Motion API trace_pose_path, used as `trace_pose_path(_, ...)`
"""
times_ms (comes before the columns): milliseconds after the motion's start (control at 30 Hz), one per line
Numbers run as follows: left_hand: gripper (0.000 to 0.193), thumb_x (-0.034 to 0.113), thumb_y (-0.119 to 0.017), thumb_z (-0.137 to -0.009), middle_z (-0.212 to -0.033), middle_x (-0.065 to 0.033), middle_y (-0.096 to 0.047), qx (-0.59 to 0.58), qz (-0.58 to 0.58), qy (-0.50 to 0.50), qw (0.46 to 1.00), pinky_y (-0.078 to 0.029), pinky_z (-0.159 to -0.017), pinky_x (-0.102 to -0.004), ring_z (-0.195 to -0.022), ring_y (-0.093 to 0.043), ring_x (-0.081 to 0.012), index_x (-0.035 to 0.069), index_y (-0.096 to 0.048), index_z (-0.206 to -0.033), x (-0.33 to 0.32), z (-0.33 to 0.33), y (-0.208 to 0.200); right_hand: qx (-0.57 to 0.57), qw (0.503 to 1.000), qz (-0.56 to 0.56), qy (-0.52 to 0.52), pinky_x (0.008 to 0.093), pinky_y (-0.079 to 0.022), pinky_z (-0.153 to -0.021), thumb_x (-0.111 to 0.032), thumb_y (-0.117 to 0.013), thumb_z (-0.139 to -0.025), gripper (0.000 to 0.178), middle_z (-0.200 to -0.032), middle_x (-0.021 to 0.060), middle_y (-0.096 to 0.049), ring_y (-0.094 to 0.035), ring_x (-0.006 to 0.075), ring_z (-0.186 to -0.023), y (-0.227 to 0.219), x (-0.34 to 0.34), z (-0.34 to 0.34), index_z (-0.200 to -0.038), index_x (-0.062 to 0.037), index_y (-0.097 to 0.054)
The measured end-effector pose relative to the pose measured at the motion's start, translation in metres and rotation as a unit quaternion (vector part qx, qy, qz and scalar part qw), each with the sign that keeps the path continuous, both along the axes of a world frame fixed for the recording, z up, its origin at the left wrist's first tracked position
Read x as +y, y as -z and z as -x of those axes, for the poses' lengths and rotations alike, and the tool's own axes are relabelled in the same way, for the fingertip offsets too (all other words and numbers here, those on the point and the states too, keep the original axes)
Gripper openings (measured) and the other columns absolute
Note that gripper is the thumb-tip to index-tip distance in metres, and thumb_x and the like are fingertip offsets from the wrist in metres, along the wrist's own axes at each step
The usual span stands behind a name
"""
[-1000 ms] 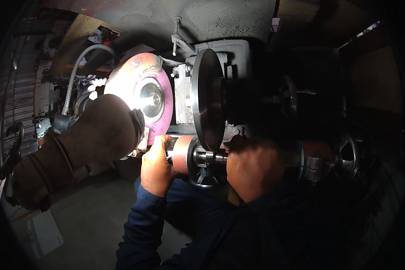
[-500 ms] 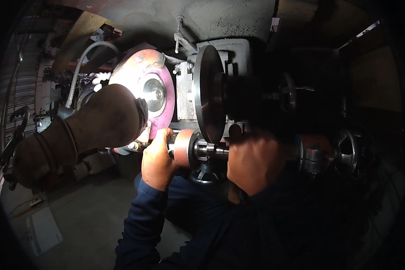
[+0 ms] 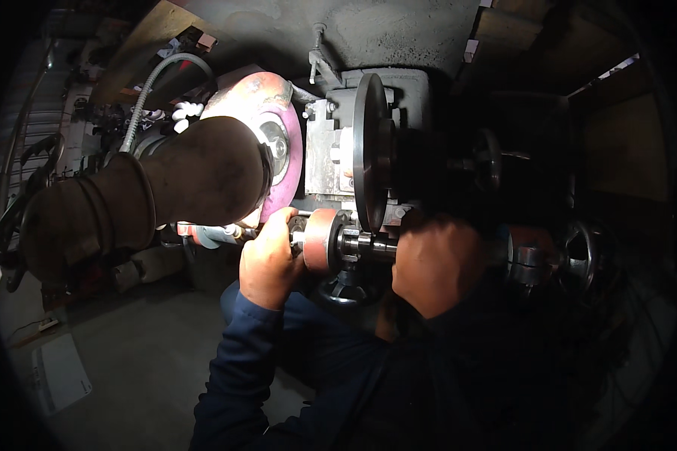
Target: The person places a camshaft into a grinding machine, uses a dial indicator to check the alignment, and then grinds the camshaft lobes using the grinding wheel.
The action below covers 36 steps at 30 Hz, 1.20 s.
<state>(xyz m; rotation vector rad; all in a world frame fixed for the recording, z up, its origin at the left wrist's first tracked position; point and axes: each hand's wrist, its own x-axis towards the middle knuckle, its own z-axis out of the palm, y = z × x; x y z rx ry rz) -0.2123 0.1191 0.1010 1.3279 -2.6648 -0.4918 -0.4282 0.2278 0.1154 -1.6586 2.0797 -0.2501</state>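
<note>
At the front of a grinding machine, my left hand (image 3: 269,259) is closed around a bright metal shaft end just left of a red collar (image 3: 323,240). Its thumb lies along the top. My right hand (image 3: 438,264) makes a fist to the right of the bare metal shaft (image 3: 378,247); what it holds is hidden in shadow, though a dark rounded tip shows above the fist. Between my hands, the edge of a large dark disc (image 3: 370,154) stands upright just behind the shaft. A pink grinding wheel (image 3: 293,161) stands beyond my left hand, partly behind a lamp.
The big dusty lamp (image 3: 203,171) reaches in from the left, lighting the wheel and its red guard (image 3: 256,89). A handwheel (image 3: 346,289) sits below the shaft, another handwheel (image 3: 581,255) at the right. A flexible metal conduit (image 3: 137,105) curves behind the lamp.
My view has shifted a little, so the machine and disc appear farther right and the lamp covers more of the wheel's hub. Both hands keep their grips.
</note>
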Motion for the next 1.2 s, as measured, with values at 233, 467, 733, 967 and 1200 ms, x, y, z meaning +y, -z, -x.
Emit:
trace_pose_path(233,0.048,0.012,-0.084,-0.071,-0.093,-0.0178,-0.071,-0.007,-0.06,-0.013,0.998,-0.057,-0.075,-0.0352,-0.087,-0.072,-0.0319,0.0,-0.058,-0.11,-0.005,0.007,-0.002,0.039,0.999,0.021,0.012,0.0363,-0.054,-0.063,-0.013,-0.066,-0.076,0.008,-0.077,0.0088,-0.069,-0.068,0.0237,-0.069,-0.003,0.002,0.001,-0.081,-0.0089,-0.072)
trace_pose_path(467,0.049,0.009,-0.085,-0.068,-0.093,-0.019,-0.071,-0.005,-0.084,-0.007,0.996,-0.057,-0.075,-0.0353,-0.088,-0.072,-0.0324,-0.001,-0.057,-0.107,-0.007,0.009,-0.006,0.043,0.993,0.094,0.049,0.0394,-0.054,-0.054,-0.007,-0.066,-0.061,0.004,-0.065,0.0145,-0.066,-0.067,0.0295,-0.059,0.004,0.001,-0.004,-0.063,-0.0062,-0.07)
trace_pose_path(733,0.047,0.007,-0.084,-0.067,-0.093,-0.0196,-0.071,-0.026,-0.089,0.0,0.996,-0.057,-0.076,-0.0364,-0.089,-0.072,-0.0332,-0.001,-0.057,-0.105,-0.009,0.014,-0.012,0.035,0.993,0.092,0.072,0.0405,-0.054,-0.055,-0.007,-0.066,-0.062,0.003,-0.065,0.0145,-0.065,-0.066,0.0304,-0.059,0.006,0.002,-0.005,-0.063,-0.0061,-0.069)
trace_pose_path(967,0.047,0.008,-0.085,-0.067,-0.093,-0.0197,-0.071,-0.043,-0.081,0.009,0.996,-0.056,-0.076,-0.037,-0.089,-0.072,-0.0334,-0.001,-0.057,-0.104,-0.01,0.015,-0.015,0.054,0.993,0.092,0.049,0.0376,-0.053,-0.054,-0.011,-0.068,-0.062,0.004,-0.064,0.0112,-0.066,-0.066,0.0271,-0.059,0.014,0.004,-0.006,-0.062,-0.008,-0.07)
trace_pose_path(1200,0.047,0.01,-0.085,-0.068,-0.09,-0.0193,-0.071,-0.006,-0.081,-0.004,0.997,-0.056,-0.075,-0.0359,-0.086,-0.072,-0.0318,0.0,-0.058,-0.105,-0.007,0.015,-0.013,0.058,0.997,0.049,0.017,0.0361,-0.052,-0.054,-0.014,-0.067,-0.062,0.005,-0.064,0.0087,-0.066,-0.066,0.0239,-0.06,0.02,0.009,-0.006,-0.063,-0.0099,-0.07)
